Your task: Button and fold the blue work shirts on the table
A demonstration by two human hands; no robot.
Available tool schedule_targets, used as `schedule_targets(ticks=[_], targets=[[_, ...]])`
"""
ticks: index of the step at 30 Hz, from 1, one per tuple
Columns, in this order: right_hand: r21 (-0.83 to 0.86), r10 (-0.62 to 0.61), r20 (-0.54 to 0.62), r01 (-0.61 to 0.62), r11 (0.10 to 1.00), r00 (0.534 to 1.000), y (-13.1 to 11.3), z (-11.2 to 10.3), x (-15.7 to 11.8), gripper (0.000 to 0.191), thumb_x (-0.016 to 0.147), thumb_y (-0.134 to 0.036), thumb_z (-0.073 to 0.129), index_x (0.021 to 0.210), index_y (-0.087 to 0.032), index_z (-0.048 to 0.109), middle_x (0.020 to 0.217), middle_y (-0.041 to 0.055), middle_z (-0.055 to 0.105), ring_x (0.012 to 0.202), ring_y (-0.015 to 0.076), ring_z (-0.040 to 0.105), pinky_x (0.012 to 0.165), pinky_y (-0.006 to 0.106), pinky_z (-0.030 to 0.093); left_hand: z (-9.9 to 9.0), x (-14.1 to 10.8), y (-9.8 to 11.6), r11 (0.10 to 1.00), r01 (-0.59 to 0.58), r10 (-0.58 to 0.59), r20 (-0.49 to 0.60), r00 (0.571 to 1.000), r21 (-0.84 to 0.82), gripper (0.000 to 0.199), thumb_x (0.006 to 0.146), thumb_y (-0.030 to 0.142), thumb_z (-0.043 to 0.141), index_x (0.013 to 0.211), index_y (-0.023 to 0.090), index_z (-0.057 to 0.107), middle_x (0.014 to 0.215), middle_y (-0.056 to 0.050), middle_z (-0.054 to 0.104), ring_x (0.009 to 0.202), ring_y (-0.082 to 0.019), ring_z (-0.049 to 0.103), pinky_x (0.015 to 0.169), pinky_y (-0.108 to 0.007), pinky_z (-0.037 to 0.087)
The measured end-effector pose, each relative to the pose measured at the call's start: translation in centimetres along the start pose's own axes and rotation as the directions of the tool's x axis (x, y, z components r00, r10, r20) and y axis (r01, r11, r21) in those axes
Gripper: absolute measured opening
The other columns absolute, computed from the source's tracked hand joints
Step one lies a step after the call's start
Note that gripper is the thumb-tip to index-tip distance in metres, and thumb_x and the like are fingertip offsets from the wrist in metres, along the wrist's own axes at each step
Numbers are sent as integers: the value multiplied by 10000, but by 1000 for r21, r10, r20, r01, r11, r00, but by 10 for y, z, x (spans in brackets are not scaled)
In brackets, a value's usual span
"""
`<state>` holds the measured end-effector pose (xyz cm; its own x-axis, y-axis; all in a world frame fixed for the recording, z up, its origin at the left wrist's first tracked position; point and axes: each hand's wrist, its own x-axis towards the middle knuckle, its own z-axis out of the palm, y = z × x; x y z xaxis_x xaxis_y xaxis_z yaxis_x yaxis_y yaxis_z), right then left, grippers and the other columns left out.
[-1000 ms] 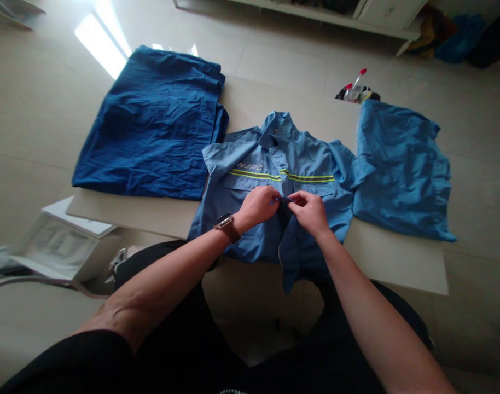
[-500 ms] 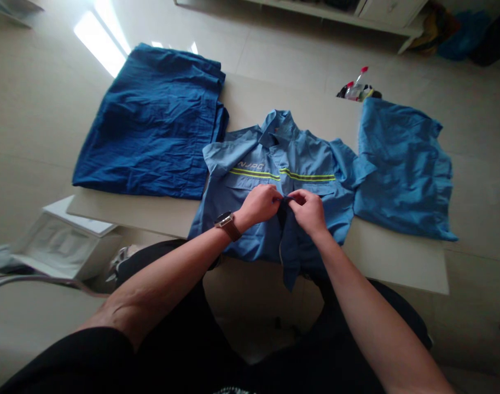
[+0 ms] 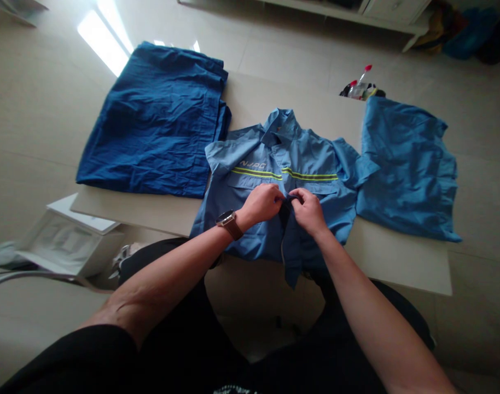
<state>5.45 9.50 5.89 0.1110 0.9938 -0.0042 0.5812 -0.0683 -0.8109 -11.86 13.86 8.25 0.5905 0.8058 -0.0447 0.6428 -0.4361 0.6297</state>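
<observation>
A light blue short-sleeved shirt (image 3: 250, 213) lies face up with its collar pointing away from me. Yellow-green stripes and pale lettering cross its chest. At the front opening, just below the stripes, my left hand (image 3: 263, 202) pinches one edge of the placket. Close beside it, the thumb and fingers of my right hand (image 3: 308, 210) are closed on the other edge. Above my hands the front lies together; below them it parts, and a flap hangs over the table's near edge. Any button or zip pull between my fingertips is too small to make out.
Dark blue folded cloth (image 3: 151, 126) covers the left of the pale table (image 3: 397, 257). Another blue folded garment (image 3: 406, 169) lies at the right, touching the sleeve. Bottles with red caps (image 3: 359, 85) stand beyond the far edge. A white box (image 3: 69, 241) sits at lower left.
The whole view has shifted slightly. My fingertips have moved a little apart at the placket, and both hands stay at the same place on the shirt.
</observation>
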Motion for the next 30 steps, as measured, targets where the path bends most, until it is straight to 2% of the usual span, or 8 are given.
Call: schedule_targets(ticks=[10,14,18,21,23,28,30], targets=[[118,115,0,-114,986,993,-1,1,4,153,773,-261,478,738,-226,623,728,17,654,748,208,587,743,322,440,-1,-1,0,1000,24,-24,6,1000,5,365,849,123,555,1060,207,840,993,-69,779,887,-202,687,871,-314,538],[80,155,-50,-151,985,987,2,-4,4,101,728,-259,505,697,-228,596,690,-4,593,704,193,544,699,320,399,-4,-2,1,999,29,-31,57,998,24,325,855,169,588,1060,216,837,987,-62,788,893,-210,700,870,-317,551],[-3,118,-123,-119,993,985,6,-7,4,70,679,-229,517,624,-247,477,673,-18,505,689,179,494,705,324,402,-2,-4,1,996,20,-33,147,989,87,319,859,178,596,1065,237,833,998,-67,793,960,-225,715,906,-321,554],[-26,70,-144,-75,997,987,4,-6,1,77,678,-224,564,733,-246,516,767,-5,567,749,193,546,755,334,460,2,-6,1,992,-18,-8,208,978,124,316,860,175,587,1057,239,826,986,-80,791,975,-234,727,891,-322,559],[-48,3,-116,-9,999,993,1,-4,-2,184,690,-224,609,871,-238,585,884,22,621,828,214,594,801,351,501,5,-8,1,987,-57,14,265,964,153,296,849,163,584,1010,224,825,963,-100,787,948,-248,738,852,-329,563],[-143,-109,58,117,983,992,-2,0,-8,449,807,-230,627,1254,-244,675,1118,84,645,980,253,639,952,416,533,10,-12,0,979,-83,10,360,933,187,219,832,166,601,906,169,806,905,-151,772,860,-277,746,776,-348,566],[-182,-119,114,139,974,986,0,0,-8,489,836,-181,581,1309,-251,685,1179,101,651,1064,271,644,1018,433,519,12,-13,-1,982,-93,25,375,927,164,198,821,166,619,891,180,804,891,-139,772,857,-273,745,780,-346,564]])
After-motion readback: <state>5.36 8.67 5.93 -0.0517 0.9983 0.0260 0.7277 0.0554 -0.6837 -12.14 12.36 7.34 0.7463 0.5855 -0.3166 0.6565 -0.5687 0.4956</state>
